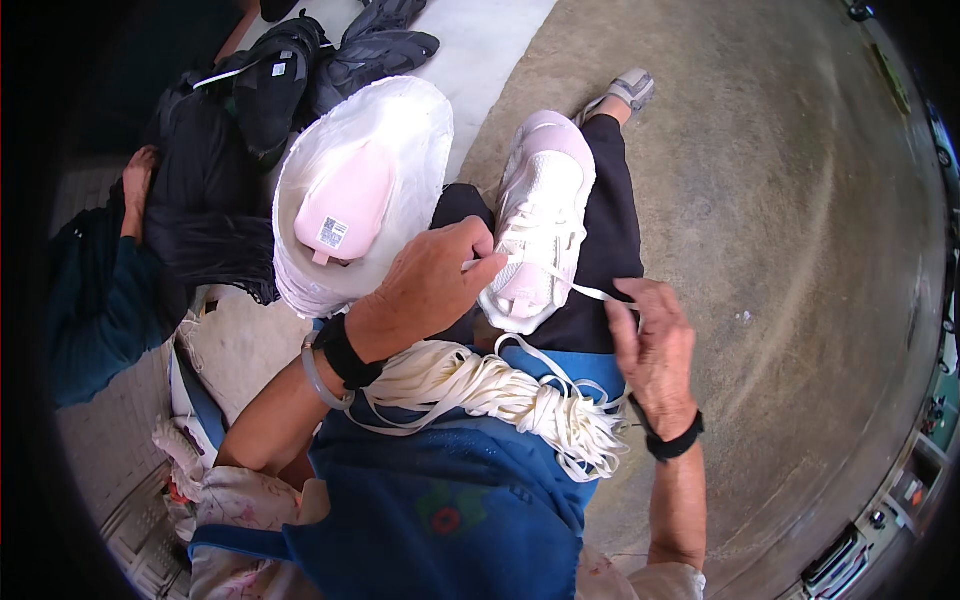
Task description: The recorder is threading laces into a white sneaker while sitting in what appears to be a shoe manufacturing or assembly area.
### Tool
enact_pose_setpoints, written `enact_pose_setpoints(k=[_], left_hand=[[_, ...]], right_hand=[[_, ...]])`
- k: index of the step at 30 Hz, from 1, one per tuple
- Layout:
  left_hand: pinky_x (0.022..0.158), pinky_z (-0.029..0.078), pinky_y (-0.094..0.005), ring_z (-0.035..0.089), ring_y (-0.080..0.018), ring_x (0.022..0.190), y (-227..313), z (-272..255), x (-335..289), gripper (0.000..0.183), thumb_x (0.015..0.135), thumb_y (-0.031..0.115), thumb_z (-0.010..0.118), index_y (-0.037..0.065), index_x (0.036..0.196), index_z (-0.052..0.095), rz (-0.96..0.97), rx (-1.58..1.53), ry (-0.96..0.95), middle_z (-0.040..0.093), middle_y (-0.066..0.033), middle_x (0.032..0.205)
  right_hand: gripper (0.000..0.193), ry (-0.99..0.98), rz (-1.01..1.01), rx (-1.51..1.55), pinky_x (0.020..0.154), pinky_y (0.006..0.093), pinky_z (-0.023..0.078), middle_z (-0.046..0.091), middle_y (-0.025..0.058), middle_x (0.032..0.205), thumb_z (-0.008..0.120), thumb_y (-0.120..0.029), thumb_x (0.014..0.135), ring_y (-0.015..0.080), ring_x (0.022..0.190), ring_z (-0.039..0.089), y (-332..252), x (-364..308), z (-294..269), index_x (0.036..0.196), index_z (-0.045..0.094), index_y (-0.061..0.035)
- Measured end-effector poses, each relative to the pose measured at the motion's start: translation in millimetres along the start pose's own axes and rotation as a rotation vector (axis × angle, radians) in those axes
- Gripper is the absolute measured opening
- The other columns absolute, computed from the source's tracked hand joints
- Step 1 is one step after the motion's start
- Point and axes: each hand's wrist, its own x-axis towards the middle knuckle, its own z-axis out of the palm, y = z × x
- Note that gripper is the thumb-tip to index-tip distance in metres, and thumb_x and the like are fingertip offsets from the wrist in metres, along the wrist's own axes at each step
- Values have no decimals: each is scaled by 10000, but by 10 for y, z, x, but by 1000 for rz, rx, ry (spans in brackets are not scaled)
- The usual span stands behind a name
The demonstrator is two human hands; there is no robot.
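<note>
A white and pink sneaker (543, 205) rests across my dark-trousered legs, its toe pointing away from me. My left hand (430, 285) is beside its left edge, thumb and forefinger pinching a white shoelace (545, 267) close to the eyelets. To the right, the lace runs taut to my right hand (655, 340), whose thumb and fingers pinch it. A thick bundle of loose white laces (500, 385) lies in my lap on a blue apron (430, 510). Left of the sneaker is a white, bowl-shaped piece (425, 125) with a pink tongue-shaped part (345, 205) inside, bearing a label.
Several black shoes (275, 95) are piled at the far left on a pale surface (490, 40). Another person's hand (138, 180), with a dark green sleeve, is at the left beside black material. Concrete floor (780, 250) stretches to the right, with small items along its edge.
</note>
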Motion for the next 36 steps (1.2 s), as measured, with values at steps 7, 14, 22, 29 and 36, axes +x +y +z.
enact_pose_setpoints(k=[7,14,22,29,36], left_hand=[[573,422,-396,556,-332,614,-41,-65,-2,209,901,159,618,-19,822,543,-45,-31,-49,586,-179,693],[565,412,-388,543,-327,592,-18,-395,-157,178,884,134,610,-15,815,544,-76,36,0,571,-174,669],[566,417,-384,567,-310,598,-82,-352,-284,157,889,123,595,-16,827,554,-60,130,5,575,-160,656],[579,432,-385,574,-308,602,-46,-378,-270,184,899,152,601,-16,833,568,-144,56,-36,586,-158,663],[597,432,-458,581,-392,647,-59,-385,-273,178,899,161,601,4,819,572,-131,44,-47,593,-190,675]], right_hand=[[309,-111,61,-9,663,405,539,625,170,937,701,-189,849,345,779,662,-289,183,398,1050,564,2],[265,-106,53,-6,604,448,526,583,185,897,666,-141,847,371,701,645,-247,213,475,1009,523,12],[260,3,102,123,631,390,518,582,167,873,671,-130,846,334,719,622,-338,288,396,1052,587,5],[132,38,-123,109,612,360,518,582,128,800,694,-86,831,263,701,614,-279,445,527,953,697,-37],[113,-71,-17,278,591,380,485,587,130,753,641,-101,874,302,636,596,-201,554,522,883,652,12]])
